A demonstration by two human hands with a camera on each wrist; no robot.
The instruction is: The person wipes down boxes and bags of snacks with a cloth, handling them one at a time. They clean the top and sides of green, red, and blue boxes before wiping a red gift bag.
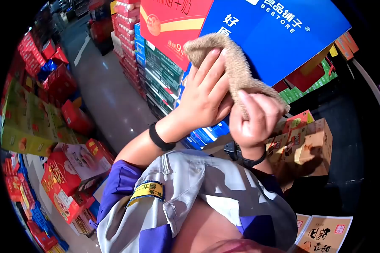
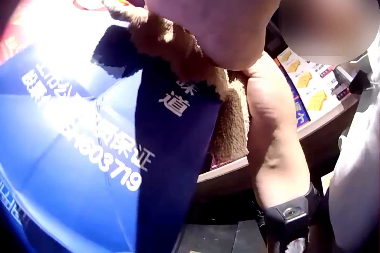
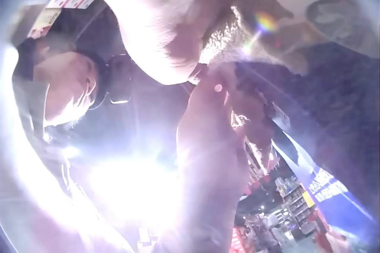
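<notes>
A brown terry cloth (image 1: 240, 63) lies bunched against a large blue printed panel (image 1: 278, 38) with white lettering. My left hand (image 1: 209, 88), its fingers straight and together, presses on the cloth's left part near the panel's lower edge. My right hand (image 1: 257, 118) has its fingers curled round the cloth's lower right end. In the left wrist view the cloth (image 2: 231, 122) hangs down beside the blue panel (image 2: 89, 146), below the left hand (image 2: 208, 10). Glare washes out much of the right wrist view, where the cloth (image 3: 225, 39) shows between both hands.
A red panel (image 1: 173, 25) adjoins the blue one on the left. Stacked cartons (image 1: 158, 71) stand below it. Tan boxes (image 1: 312, 147) sit under my right arm. An aisle floor (image 1: 109, 92) runs along the left, with red gift boxes (image 1: 63, 181) beyond it.
</notes>
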